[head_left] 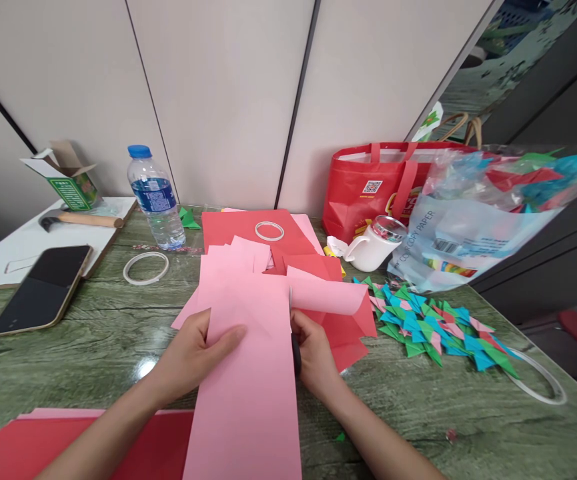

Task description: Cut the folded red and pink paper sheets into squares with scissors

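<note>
My left hand (201, 353) grips a long pink paper sheet (251, 400) by its left side, thumb flat on top and fingers beneath. At the sheet's right edge my right hand (315, 347) is closed on scissors (296, 355) with dark handles. A bit of their metal blade shows at the cut, where a narrow pink strip (328, 297) curls away to the right. Under and behind this lie more pink pieces and red paper (238, 230), with a white tape ring (269, 231) on top. Most of the scissors is hidden by the hand and the sheet.
A phone (43, 290), a sickle (83, 219), a small box (71, 187) and a water bottle (155, 203) stand or lie left. Right are a red bag (353, 187), white mug (371, 250), plastic bag (448, 233) and folded paper pieces (433, 323). Red sheets (68, 447) lie front left.
</note>
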`<action>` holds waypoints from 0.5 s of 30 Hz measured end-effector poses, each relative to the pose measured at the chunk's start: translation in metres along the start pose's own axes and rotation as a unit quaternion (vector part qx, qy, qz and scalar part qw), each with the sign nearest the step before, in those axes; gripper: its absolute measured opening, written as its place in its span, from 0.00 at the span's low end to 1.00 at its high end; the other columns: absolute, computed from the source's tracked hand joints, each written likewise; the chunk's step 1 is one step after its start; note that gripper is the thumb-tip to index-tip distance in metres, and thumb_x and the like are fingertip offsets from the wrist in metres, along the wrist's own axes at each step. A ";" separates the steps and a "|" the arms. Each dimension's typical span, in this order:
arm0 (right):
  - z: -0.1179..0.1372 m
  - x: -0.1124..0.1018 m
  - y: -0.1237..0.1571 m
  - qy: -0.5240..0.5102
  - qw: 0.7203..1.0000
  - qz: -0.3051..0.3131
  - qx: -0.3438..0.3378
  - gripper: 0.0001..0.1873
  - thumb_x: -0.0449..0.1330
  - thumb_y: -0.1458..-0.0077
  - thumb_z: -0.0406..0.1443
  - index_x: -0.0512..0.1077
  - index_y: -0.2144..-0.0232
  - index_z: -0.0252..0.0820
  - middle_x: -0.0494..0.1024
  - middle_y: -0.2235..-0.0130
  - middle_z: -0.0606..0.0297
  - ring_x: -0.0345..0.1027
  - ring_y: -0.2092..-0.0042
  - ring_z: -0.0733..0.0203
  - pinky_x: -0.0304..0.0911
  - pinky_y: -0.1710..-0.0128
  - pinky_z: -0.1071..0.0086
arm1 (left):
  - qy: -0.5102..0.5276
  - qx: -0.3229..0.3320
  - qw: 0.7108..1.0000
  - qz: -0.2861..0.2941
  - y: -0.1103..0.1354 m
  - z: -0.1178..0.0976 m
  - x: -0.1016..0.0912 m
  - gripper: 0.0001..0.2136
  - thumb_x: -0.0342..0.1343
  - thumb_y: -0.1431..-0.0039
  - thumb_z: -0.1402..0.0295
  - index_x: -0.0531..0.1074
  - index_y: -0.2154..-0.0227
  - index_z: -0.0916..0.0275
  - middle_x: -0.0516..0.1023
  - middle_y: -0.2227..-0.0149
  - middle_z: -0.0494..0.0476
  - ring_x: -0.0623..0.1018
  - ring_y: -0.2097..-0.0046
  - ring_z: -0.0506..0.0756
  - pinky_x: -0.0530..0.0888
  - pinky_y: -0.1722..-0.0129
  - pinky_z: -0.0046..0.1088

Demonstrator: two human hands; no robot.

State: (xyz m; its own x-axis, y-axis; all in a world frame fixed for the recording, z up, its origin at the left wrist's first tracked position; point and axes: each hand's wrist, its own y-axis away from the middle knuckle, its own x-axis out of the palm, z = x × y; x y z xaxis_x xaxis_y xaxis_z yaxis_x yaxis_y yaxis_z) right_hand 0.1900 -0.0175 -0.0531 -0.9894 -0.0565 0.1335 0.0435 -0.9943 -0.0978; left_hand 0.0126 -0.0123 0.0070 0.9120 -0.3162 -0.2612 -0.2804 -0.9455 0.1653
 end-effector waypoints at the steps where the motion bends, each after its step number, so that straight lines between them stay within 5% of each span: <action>1: 0.000 0.000 0.000 -0.001 1.000 -0.001 0.000 0.09 0.57 0.63 0.25 0.62 0.80 0.40 0.65 0.78 0.74 0.55 0.76 0.68 0.54 0.76 0.75 | 0.000 -0.002 1.000 -0.001 0.000 0.000 0.000 0.13 0.53 0.49 0.58 0.67 0.74 0.64 0.69 0.76 0.50 0.70 0.76 0.50 0.67 0.82 0.22; 15: 0.003 0.002 0.001 0.001 1.000 -0.003 0.009 0.07 0.57 0.62 0.27 0.62 0.80 0.40 0.65 0.79 0.73 0.56 0.75 0.68 0.54 0.76 0.75 | -0.003 -0.001 1.000 -0.007 0.000 0.000 0.000 0.12 0.53 0.50 0.59 0.67 0.75 0.64 0.69 0.77 0.50 0.69 0.76 0.50 0.67 0.82 0.21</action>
State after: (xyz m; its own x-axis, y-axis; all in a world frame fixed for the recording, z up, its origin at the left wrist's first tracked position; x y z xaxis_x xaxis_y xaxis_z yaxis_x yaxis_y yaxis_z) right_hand 0.1887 -0.0186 -0.0495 -0.9901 -0.0497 0.1316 0.0395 -0.9961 -0.0791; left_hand 0.0124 -0.0127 0.0067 0.9137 -0.3037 -0.2700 -0.2670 -0.9496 0.1645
